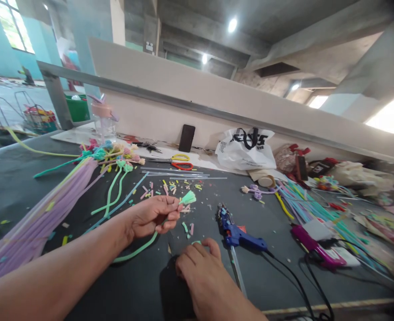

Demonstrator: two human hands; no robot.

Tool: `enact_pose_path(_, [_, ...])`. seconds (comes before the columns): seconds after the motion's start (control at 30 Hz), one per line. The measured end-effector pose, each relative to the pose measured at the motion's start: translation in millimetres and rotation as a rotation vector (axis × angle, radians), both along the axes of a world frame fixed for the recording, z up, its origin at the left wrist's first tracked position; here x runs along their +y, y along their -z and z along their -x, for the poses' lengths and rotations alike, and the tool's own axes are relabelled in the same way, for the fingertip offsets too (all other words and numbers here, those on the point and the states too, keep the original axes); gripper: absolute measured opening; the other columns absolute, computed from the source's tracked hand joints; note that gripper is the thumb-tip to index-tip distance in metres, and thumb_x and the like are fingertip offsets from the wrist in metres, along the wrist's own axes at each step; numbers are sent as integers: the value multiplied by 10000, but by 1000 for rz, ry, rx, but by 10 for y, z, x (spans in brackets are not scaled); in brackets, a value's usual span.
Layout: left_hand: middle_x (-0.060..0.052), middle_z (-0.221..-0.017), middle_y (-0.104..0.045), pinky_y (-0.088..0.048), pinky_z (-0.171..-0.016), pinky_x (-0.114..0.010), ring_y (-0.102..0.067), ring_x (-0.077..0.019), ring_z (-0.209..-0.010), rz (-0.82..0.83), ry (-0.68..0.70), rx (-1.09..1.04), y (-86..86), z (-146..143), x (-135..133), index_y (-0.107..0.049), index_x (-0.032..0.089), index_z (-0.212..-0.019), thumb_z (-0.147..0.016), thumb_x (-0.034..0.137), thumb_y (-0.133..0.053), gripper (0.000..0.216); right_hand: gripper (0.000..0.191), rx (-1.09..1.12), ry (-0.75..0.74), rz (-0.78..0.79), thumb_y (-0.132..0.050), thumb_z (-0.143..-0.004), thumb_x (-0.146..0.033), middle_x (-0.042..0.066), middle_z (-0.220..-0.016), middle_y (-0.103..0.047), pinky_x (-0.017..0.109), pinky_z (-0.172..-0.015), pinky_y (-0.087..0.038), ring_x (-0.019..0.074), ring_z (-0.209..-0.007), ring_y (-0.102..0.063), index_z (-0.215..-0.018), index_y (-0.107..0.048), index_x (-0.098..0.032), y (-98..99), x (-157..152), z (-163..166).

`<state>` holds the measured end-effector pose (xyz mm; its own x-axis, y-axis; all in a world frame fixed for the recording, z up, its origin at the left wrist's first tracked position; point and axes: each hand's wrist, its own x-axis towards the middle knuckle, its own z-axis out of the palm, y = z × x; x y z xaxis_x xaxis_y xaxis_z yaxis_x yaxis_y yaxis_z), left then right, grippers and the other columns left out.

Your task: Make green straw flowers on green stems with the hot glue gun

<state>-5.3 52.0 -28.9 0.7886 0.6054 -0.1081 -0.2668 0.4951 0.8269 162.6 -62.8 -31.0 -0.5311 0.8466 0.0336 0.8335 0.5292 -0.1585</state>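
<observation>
My left hand [158, 215] pinches a mint-green chenille stem [138, 253] just below a fluffy green tuft [188, 197] at its tip; the rest of the stem curves down behind my forearm. My right hand [205, 272] rests low over the dark table, its fingers curled. A sliver of green [196, 243] shows at these fingers, but what they grip is hidden. To the right of that hand lies a blue glue gun [247, 240] with a clear glue stick [237, 269] in its back. Short cut bits of chenille stem [185, 227] are scattered around my hands.
Lilac stems [46, 209] with finished flower heads [116, 154] lie left. Scissors [182, 166] and clear glue sticks [183, 174] lie ahead, before a phone [186, 138] and a white bag [247, 149]. A magenta glue gun [317, 247] and cords [293, 276] are on the right.
</observation>
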Motion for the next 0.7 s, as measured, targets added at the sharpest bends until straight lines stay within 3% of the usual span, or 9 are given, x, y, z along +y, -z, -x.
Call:
enact_pose_path(0.1, [54, -550, -424, -192, -328, -141, -390, -40, -398, -8, 10, 5, 2, -4, -15, -534, 140, -728, -769, 224, -621, 128, 159, 219, 112, 18, -450, -715, -59, -2, -687, -614, 327, -794, -341, 135, -667, -553, -737, -540, -188, -38, 26, -66])
enact_pose_path(0.2, [56, -530, -433, -213, -316, -142, -392, -38, -380, -39, 31, 27, 20, -18, -30, -557, 134, -730, -785, 283, -616, 169, 186, 483, 267, 127, -413, -813, -129, 9, -713, -638, 276, -705, -410, 143, -693, -583, -863, -580, -196, -88, 71, -160])
enact_pose_path(0.33, [54, -523, -472, -248, -290, -135, -430, -47, -366, -144, 37, 97, 47, -57, -62, -580, 136, -740, -758, 337, -638, 210, 186, 721, 352, 242, -498, -802, -204, 5, -759, -667, 232, -638, -454, 135, -677, -616, -925, -638, -208, -157, 92, -263])
enact_pose_path(0.53, [45, -489, -533, -316, -297, -132, -468, -56, -355, -276, 19, 280, 60, -101, -116, -590, 143, -702, -716, 347, -668, 219, 58, 712, 415, 109, -595, -725, -196, -18, -653, -640, 215, -623, -441, 128, -642, -583, -702, -648, -195, -337, 98, -421])
enact_pose_path(0.7, [45, -510, -523, -316, -301, -120, -480, -56, -385, -227, -42, 201, 69, -83, -79, -606, 146, -758, -752, 324, -636, 180, 125, 565, 254, 67, -560, -747, -125, 3, -778, -672, 227, -708, -425, 132, -754, -605, -710, -656, -196, -325, 174, -532])
